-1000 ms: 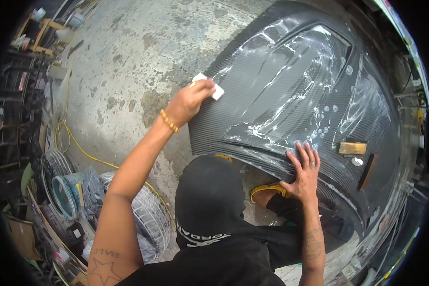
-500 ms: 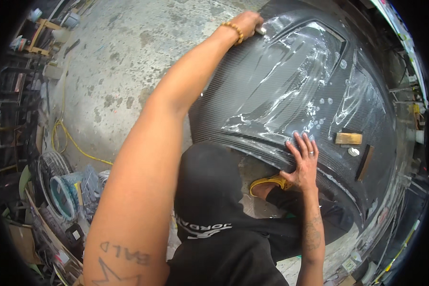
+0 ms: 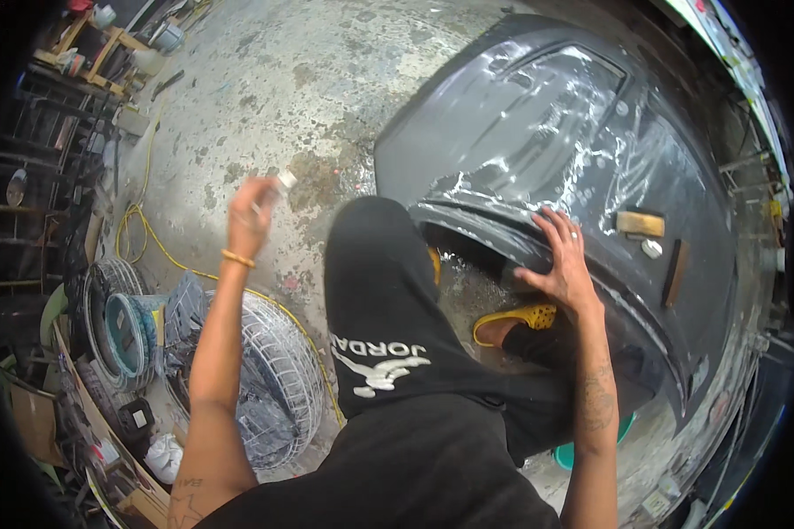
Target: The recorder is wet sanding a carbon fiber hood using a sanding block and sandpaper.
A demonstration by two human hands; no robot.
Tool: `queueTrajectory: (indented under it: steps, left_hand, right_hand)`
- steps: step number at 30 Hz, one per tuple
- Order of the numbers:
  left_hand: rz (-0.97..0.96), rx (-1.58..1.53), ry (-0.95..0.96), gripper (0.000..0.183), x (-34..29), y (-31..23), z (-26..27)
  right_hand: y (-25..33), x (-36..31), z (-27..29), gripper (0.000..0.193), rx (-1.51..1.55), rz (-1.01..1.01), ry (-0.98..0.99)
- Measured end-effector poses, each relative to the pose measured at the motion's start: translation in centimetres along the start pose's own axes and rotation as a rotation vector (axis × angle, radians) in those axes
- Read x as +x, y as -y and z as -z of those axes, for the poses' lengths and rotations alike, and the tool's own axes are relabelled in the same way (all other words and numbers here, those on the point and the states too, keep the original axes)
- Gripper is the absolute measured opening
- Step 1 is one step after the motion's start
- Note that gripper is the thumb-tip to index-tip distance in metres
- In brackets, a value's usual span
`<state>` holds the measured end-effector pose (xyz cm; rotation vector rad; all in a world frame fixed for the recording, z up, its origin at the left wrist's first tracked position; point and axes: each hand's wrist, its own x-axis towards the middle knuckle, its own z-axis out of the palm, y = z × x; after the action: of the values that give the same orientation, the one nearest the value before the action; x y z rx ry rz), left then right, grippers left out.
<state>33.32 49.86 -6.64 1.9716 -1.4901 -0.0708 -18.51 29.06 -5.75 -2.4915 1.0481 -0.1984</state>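
A black carbon-fibre car hood (image 3: 503, 115) lies in front of me to the right, wet and streaked with whitish residue. My right hand (image 3: 565, 264) rests on its near edge, fingers spread on the top surface and thumb toward the rim. My left hand (image 3: 251, 220) is off the hood, in the air over the concrete floor to the left, smeared by motion. Its fingers are closed on a small whitish piece (image 3: 285, 182) whose kind I cannot make out.
A wooden block (image 3: 640, 224), a crumpled white piece (image 3: 651, 249) and a dark bar (image 3: 676, 273) lie on the hood. At lower left are a tyre (image 3: 282, 353), a teal bucket (image 3: 126, 335) and a yellow hose (image 3: 172, 256). A green container (image 3: 569, 456) sits by my right forearm.
My left hand has left the hood's far left edge and swung back left and nearer, carrying the whitish piece. My right hand stays on the near edge. The view has shifted.
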Motion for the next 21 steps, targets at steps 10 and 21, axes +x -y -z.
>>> queueTrajectory:
  steps: [10,21]
  left_hand:
    - [-0.289,-0.777,0.185,0.025,8.1,-31.0,-11.0]
    - [-0.596,-0.696,0.475,0.057,8.1,-41.4,-25.5]
  right_hand:
    - [6.2,-1.1,3.6,0.049,1.205,-0.122,-0.438]
    - [-4.0,-28.7,7.7,0.031,0.400,-0.913,-1.323]
